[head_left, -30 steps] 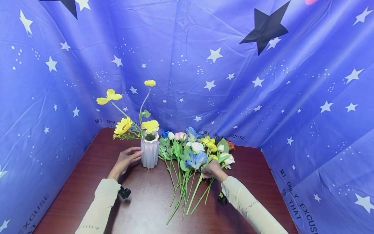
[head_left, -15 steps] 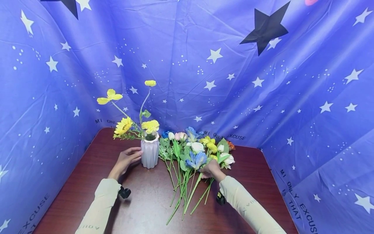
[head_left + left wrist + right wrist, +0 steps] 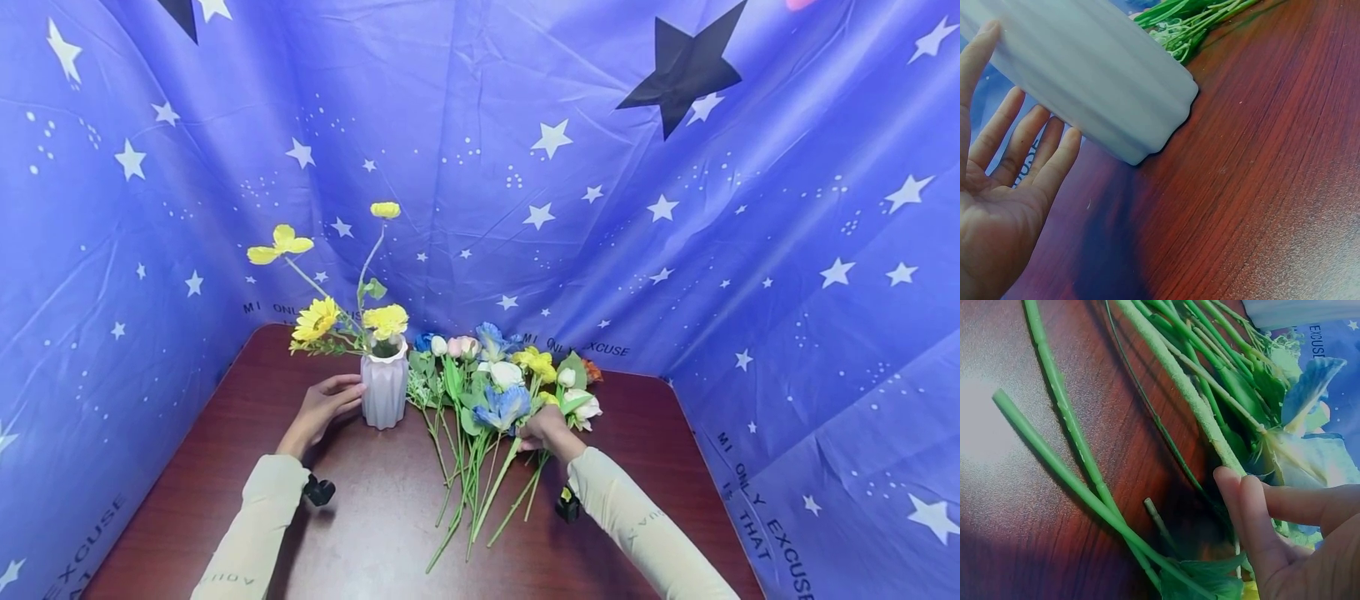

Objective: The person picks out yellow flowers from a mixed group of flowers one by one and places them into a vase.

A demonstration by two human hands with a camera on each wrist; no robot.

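Note:
A pale lilac fluted vase [image 3: 384,390] stands upright on the table, holding several yellow flowers [image 3: 315,321]. My left hand [image 3: 324,410] is at its left side; in the left wrist view the fingers [image 3: 1054,147] are extended, with fingertips against the vase wall. To the right lies a spread of loose artificial flowers with green stems. Among them, my right hand [image 3: 546,429] pinches a thick, fuzzy green stem [image 3: 1191,394] between thumb and fingers. Which bloom tops that stem cannot be told. A blue flower [image 3: 502,407] lies just left of this hand.
Pink [image 3: 462,347] and white flowers [image 3: 505,375] lie in the pile, with an orange flower [image 3: 592,371] at its far right. Stems point toward the table's front. A blue star-patterned curtain [image 3: 480,167] surrounds the reddish-brown table [image 3: 637,467].
The lower end of the pinched stem has swung slightly left. My right hand has barely shifted, and the left hand stays at the vase.

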